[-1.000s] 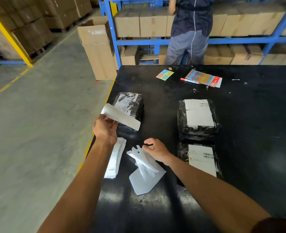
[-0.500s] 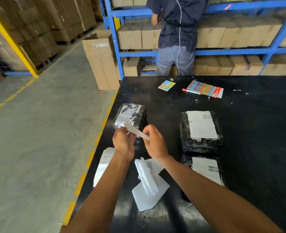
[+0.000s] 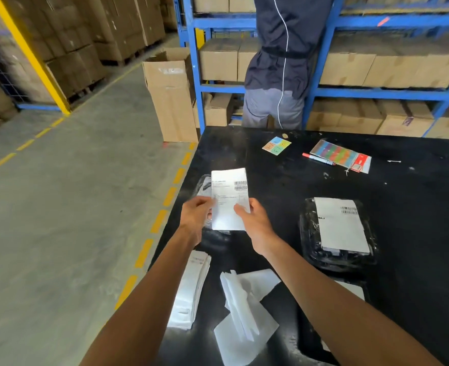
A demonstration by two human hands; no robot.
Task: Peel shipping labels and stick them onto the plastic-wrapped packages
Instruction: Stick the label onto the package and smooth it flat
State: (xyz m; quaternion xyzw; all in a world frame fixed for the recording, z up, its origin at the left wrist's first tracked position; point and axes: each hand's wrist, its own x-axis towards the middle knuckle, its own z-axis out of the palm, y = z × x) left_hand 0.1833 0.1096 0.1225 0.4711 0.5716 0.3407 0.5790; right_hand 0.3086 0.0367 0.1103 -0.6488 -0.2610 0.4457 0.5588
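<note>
Fingers (image 3: 240, 208) pinch label (image 3: 230, 191), hiding package (image 3: 204, 184).

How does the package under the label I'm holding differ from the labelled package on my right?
The left package is mostly hidden behind the shipping label, which both hands, left hand and right hand, hold over it; the right package lies in full view, untouched. Its own label is already stuck flat on top. Both are dark and plastic-wrapped, on the black table.

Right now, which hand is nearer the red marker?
Right. The right hand grips the label's right edge, toward the red marker; the left hand is farther left.
</note>
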